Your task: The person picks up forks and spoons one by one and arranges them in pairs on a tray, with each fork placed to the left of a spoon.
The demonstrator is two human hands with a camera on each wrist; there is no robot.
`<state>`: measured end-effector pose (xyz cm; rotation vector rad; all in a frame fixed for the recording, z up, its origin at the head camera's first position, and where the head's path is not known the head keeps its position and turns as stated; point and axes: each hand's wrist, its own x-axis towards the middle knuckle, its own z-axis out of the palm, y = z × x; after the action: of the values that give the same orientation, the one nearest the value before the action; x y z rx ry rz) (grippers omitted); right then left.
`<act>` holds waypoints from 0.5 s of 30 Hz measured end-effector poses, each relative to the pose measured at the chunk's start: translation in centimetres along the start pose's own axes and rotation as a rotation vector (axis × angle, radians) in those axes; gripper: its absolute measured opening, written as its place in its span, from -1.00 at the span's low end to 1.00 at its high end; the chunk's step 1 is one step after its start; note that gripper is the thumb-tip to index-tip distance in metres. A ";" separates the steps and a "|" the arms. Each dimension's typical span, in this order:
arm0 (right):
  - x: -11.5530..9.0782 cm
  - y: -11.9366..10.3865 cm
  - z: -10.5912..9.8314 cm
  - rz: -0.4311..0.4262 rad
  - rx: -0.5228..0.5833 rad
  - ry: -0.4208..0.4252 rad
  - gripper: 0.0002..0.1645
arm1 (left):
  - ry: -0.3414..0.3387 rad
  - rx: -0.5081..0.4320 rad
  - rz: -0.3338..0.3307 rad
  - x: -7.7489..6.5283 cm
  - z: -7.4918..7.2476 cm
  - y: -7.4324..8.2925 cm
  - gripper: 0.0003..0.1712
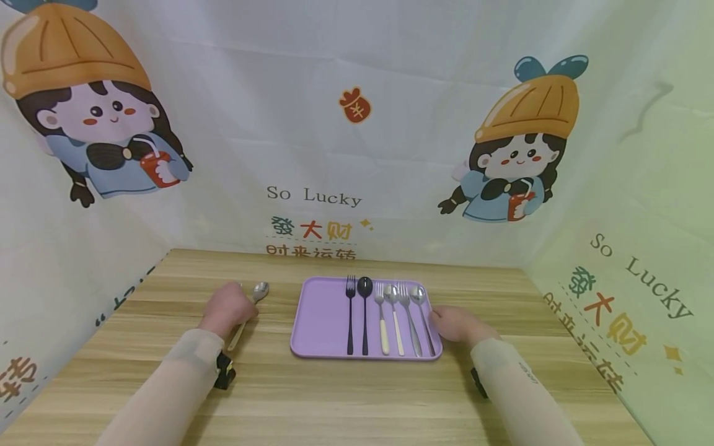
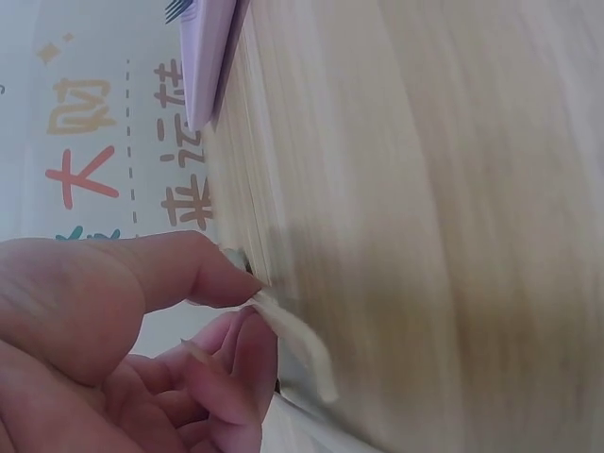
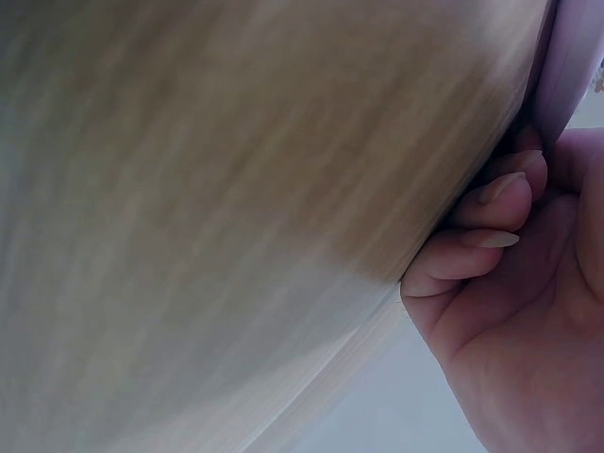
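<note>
My left hand (image 1: 229,306) is at the left of the tray, close over the table. Its thumb and forefinger pinch a cream-handled spoon (image 1: 261,289), whose cream handle (image 2: 307,347) shows below the thumb in the left wrist view; the hand hides the spoon's middle. At the other side, my right hand (image 1: 454,323) grips the right rim of the lilac tray (image 1: 319,316), fingers curled at its edge. On the tray lie a black fork (image 1: 350,310), black spoon (image 1: 365,288), cream-handled fork (image 1: 383,331), another cream-handled spoon (image 1: 398,331), silver fork (image 1: 411,319) and silver spoon (image 1: 418,294).
The wood-grain table (image 1: 346,402) runs back to a printed cloth (image 1: 413,186) that hangs behind and on both sides. The cutlery fills the tray's right part in a row, handles toward me. Bare lilac surface shows at the tray's left.
</note>
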<state>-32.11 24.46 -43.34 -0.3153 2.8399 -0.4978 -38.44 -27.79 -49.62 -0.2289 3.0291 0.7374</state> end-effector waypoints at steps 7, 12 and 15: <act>0.0 0.1 0.1 0.009 0.007 -0.005 -0.31 | -0.006 0.022 0.020 1.3 0.8 -0.8 -0.62; 0.1 0.1 0.1 0.005 0.001 -0.002 -0.30 | -0.020 0.018 0.031 1.7 0.9 -1.1 -0.54; 0.1 0.1 0.2 0.003 0.003 -0.001 -0.30 | -0.024 0.030 0.030 0.2 -0.1 0.3 -0.56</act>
<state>-32.21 24.49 -43.55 -0.3106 2.8381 -0.5010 -38.64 -27.62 -49.46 -0.1731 3.0252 0.6914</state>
